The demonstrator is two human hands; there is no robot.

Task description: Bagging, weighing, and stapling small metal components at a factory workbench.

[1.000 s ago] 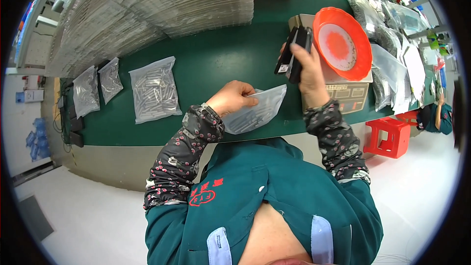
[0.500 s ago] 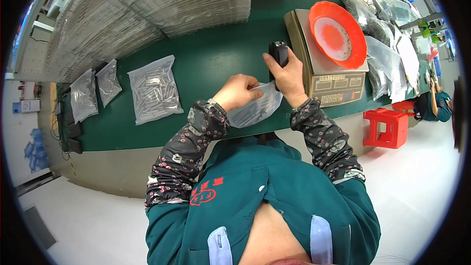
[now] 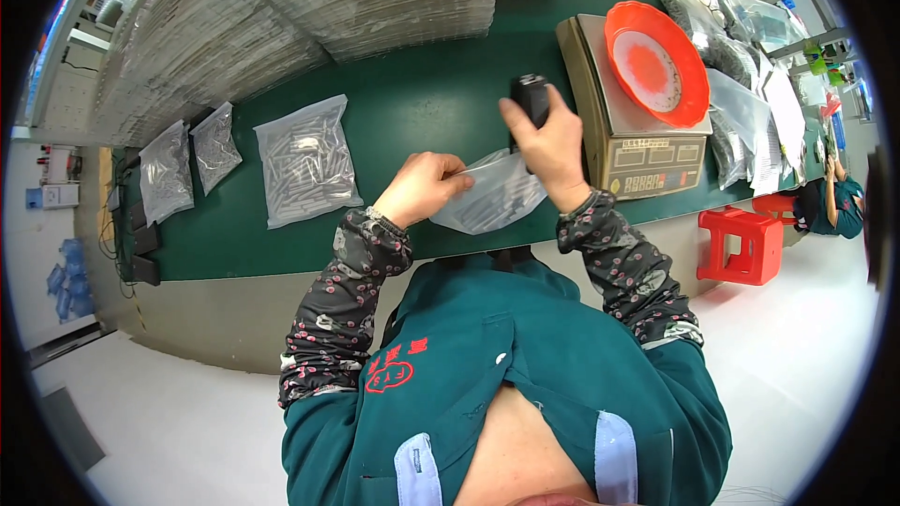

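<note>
A clear plastic bag [image 3: 494,201] holding light, tube-like pieces lies on the green table close to my body. With thumb and fingers pinched, my left hand [image 3: 417,189] holds the bag's upper left edge. What looks like a black stapler [image 3: 531,99] stands upright in my right hand [image 3: 551,147], its lower end at the bag's upper right edge. My right fingers are wrapped round it, and they partly hide where it meets the bag. Off to the left lies a filled bag of similar pieces [image 3: 307,161].
Two smaller filled bags lie further left, one of them a bag of small parts [image 3: 216,148]. Stacked clear trays [image 3: 394,0] rise at the back left. A scale [image 3: 647,155] with a red bowl [image 3: 689,66] stands right of my right hand. Red stools [image 3: 741,248] and another person [image 3: 837,201] are far right.
My left hand has shifted left and slightly down along the bag's edge, stretching the edge out. The stapler stays at the bag's right side in my right hand. The whole view has shifted slightly.
</note>
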